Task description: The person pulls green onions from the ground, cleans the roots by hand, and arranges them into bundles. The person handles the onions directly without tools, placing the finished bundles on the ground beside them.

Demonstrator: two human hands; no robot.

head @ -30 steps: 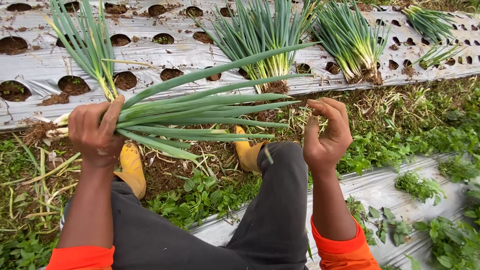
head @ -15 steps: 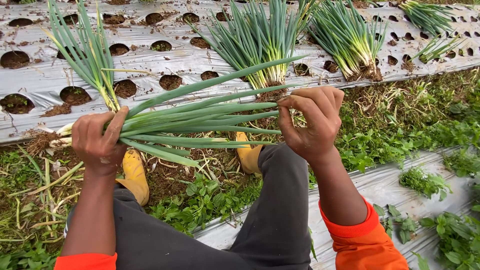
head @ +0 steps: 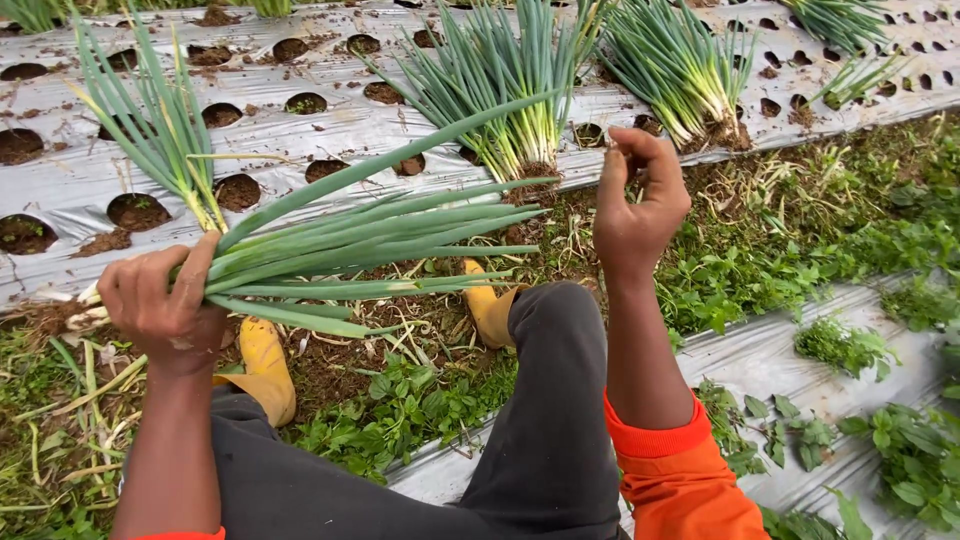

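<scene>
**Spring onions held low across the lap**

In the left hand (head: 160, 305), one bunch of spring onions (head: 370, 235) lay gripped near its pale root end, the fingers (head: 190, 275) wrapped tight around the stalks and the long green leaves fanning away rightward over the knees. The right hand (head: 635, 205) was raised just past the leaf tips, apart from them, its fingers curled in with thumb and forefinger pinched together; whether they nipped a shred of leaf could not be told.

The bunch looked light and limp at the leaf end, firmer towards the white bases. By my judgement the hollow leaves would crease or snap if squeezed, so the stiff lower stalks, where the left fingers sat, were the sound place to take hold.

Beyond the fingers ran a bed covered in silver plastic mulch (head: 70, 185) punched with round planting holes. Three full clumps (head: 520, 90) stood rooted in it: one above the left fingers, one above the leaf tips, one beyond the right hand. Parts of others showed at the top edge. Two yellow boots (head: 265, 365) stood below the bunch among weeds (head: 410, 410).
</scene>
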